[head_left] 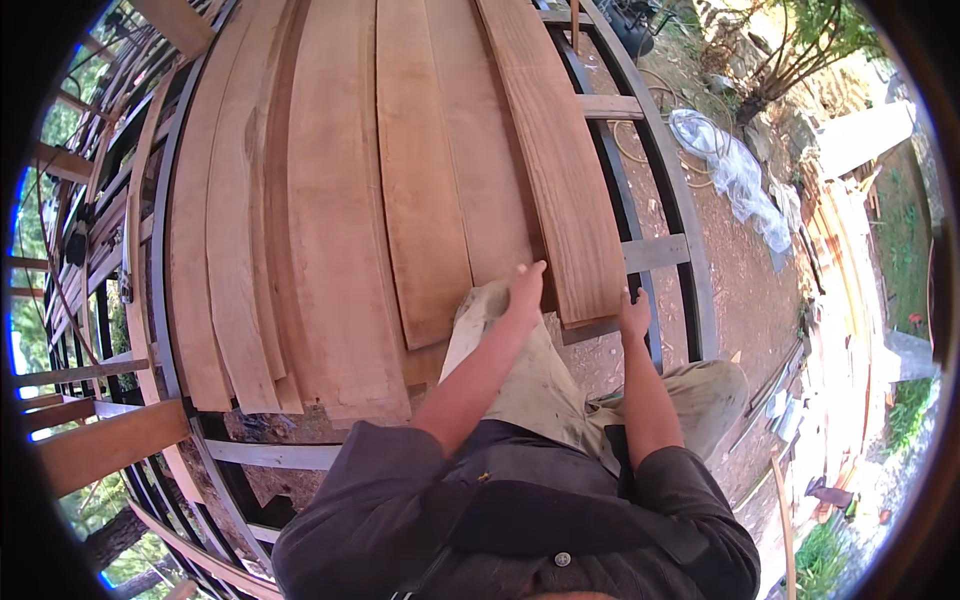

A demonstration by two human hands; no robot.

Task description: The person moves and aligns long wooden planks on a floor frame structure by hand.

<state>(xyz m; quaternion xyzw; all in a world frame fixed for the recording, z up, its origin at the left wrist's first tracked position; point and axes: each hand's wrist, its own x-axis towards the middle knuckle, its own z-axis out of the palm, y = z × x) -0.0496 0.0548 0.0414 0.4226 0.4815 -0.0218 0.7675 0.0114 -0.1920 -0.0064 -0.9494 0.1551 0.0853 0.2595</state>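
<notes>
A long reddish-brown wooden plank (568,190) lies at a slight angle on top of the other boards, at the right of the stack. My left hand (525,292) is closed at the left edge of its near end, the fingertips partly hidden. At the right edge, by the near corner, my right hand (634,312) grips the same plank with bent fingers. Left of it, a wide plank (425,190) and several more boards (335,230) run lengthwise side by side, some overlapping. My leg (520,350) is against the near ends of the boards.
A dark metal frame (678,190) with wooden crosspieces (655,252) carries the boards. On the dirt ground to the right are clear plastic sheeting (735,165) and a pile of timber (840,330). More racks with lumber (125,235) stand at the left.
</notes>
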